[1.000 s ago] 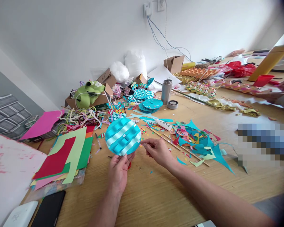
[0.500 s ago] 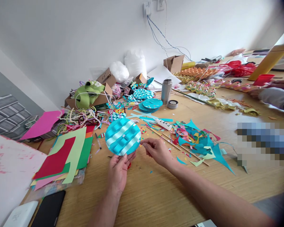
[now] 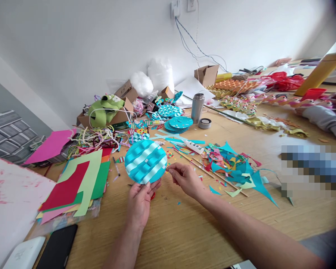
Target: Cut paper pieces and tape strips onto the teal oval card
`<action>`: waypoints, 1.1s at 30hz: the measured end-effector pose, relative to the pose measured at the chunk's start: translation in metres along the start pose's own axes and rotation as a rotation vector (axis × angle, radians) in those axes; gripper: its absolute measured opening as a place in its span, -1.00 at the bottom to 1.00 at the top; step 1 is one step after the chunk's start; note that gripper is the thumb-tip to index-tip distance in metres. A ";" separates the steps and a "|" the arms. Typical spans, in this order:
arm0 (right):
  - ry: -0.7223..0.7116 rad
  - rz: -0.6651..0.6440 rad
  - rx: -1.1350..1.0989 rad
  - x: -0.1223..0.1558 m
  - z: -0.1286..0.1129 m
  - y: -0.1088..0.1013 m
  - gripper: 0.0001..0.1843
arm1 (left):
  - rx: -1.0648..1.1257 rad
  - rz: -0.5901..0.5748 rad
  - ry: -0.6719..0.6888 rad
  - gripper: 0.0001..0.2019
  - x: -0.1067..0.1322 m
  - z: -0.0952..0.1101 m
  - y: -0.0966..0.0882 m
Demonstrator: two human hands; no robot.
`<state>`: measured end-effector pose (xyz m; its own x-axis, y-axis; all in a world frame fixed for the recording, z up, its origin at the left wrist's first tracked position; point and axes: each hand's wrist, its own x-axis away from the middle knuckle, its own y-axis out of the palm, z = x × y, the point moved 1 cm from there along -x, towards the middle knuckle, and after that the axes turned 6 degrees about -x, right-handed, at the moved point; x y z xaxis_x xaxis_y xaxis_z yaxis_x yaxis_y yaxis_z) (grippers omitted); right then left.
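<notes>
My left hand [image 3: 140, 203] holds up a round woven paper disc [image 3: 145, 161] in dark and light blue strips, gripping its lower edge. My right hand [image 3: 184, 179] is just right of the disc, its thumb and forefinger pinched together at the disc's right rim on something too small to name. Behind the disc lie a stack of similar blue discs [image 3: 177, 124], a glue tube [image 3: 193, 147] and thin wooden sticks [image 3: 210, 173].
Coloured paper sheets [image 3: 78, 183] lie left, paper scraps [image 3: 232, 168] right. A black phone [image 3: 57, 248] and a white device [image 3: 24, 254] sit at the near-left edge. A steel flask [image 3: 197, 108], tape roll [image 3: 204, 123], boxes and a green plush [image 3: 103, 110] stand behind. Another person's sleeve [image 3: 324, 119] rests far right.
My hands and the disc have barely moved. The other person's arm at the far right has shifted slightly along the table.
</notes>
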<state>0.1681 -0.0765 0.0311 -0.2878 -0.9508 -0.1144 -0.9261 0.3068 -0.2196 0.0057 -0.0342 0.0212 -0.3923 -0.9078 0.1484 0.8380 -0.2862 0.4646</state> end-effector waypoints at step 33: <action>-0.331 0.062 0.668 0.011 0.000 0.006 -0.70 | 0.003 0.066 -0.030 -0.74 -0.001 -0.003 -0.002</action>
<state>0.1592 -0.0849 0.0288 -0.1492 -0.9007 -0.4081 -0.5349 0.4206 -0.7327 0.0056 -0.0337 0.0175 -0.3477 -0.9149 0.2052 0.8614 -0.2253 0.4553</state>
